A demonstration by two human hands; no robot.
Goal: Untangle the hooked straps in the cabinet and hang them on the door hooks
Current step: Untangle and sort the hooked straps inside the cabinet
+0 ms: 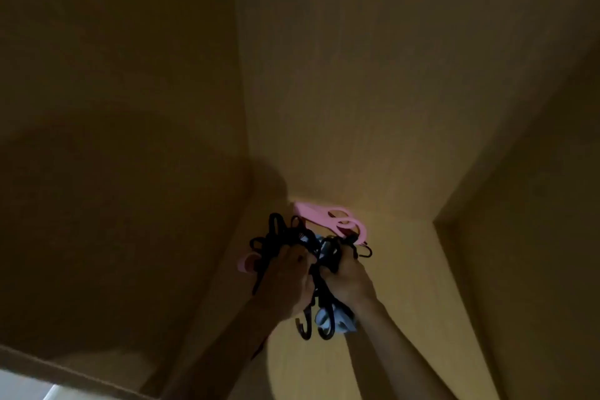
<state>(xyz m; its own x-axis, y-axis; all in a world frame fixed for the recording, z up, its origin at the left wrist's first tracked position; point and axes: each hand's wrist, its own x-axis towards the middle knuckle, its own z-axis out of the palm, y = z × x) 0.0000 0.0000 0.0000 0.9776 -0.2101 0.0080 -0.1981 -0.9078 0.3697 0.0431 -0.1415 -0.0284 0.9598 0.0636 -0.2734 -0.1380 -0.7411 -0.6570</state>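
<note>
- My left hand (287,274) reaches into the dim cabinet, fingers curled round the tangled bundle of black hooked straps (276,239).
- My right hand (345,273) grips the same bundle on its right side, fingers closed into the cords; the two hands nearly touch.
- The bundle sits in the back corner of the yellowish wooden cabinet interior (406,269).
- Two black hook ends (305,328) dangle below, between my wrists.
- A pale blue piece (324,318) shows behind those hooks; I cannot tell what it is.
- Pink flat plastic hangers (324,217) lie just behind the bundle, against the back wall.
- Another pink piece (245,263) shows left of my left hand.
</note>
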